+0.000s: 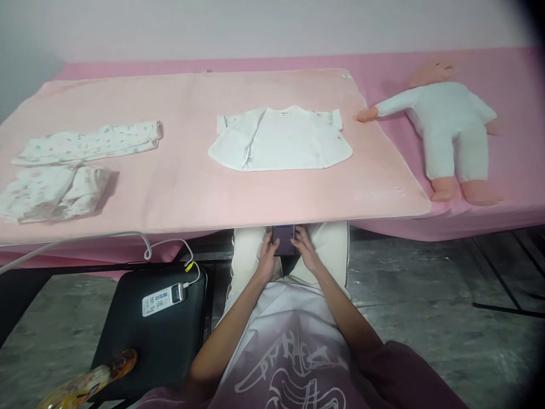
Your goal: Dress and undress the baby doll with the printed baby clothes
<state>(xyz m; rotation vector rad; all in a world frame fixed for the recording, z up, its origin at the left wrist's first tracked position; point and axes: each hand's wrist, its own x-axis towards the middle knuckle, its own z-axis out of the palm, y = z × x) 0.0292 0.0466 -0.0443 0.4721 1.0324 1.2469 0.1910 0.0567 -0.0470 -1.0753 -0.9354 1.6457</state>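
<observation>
A dark smartphone (284,241) is held low over my lap, its top end close to the table's front edge. My left hand (267,254) grips its left side with the thumb over the screen. On the opposite side, my right hand (307,250) holds it the same way. Beyond the phone, a white short-sleeved baby shirt (285,142) lies spread flat on the peach mat (183,187). To its right rests a baby doll (451,128) in a white suit, on its back, one hand touching the mat's edge.
Folded patterned baby clothes (91,145) lie at the left, with a second bundle (53,190) in front. Pink cloth (519,170) covers the table. A black stool (157,346) at lower left carries a power bank (164,300) with a white cable (106,234) and a plastic bottle (89,383).
</observation>
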